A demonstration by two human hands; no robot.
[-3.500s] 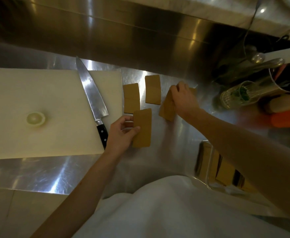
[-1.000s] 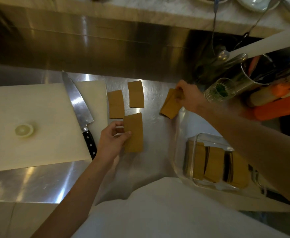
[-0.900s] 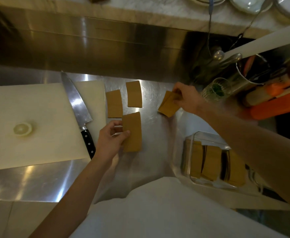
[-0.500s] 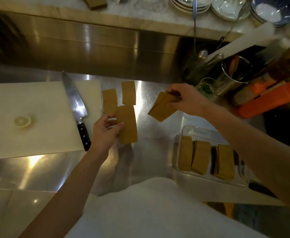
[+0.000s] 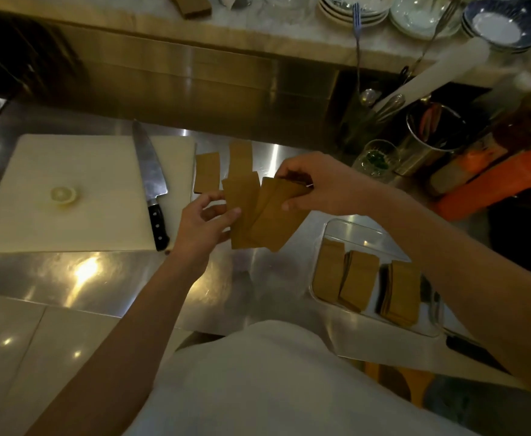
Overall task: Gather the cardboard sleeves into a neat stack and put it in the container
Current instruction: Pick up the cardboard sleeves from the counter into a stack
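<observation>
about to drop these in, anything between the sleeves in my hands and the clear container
Nothing visible blocks the way. The held sleeves hang above bare steel counter, and the container lies open-topped to their right, already holding some sleeves.

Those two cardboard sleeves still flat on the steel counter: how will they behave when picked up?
The two sleeves lie thin and flat, so probably light and hard to pinch. The counter looks glossy; they may slide. Those in the right hand stay straight, so likely fairly stiff.

Matt cardboard sleeves [image 5: 273, 215] over glossy steel counter [image 5: 100, 278] (streaky reflections).
</observation>
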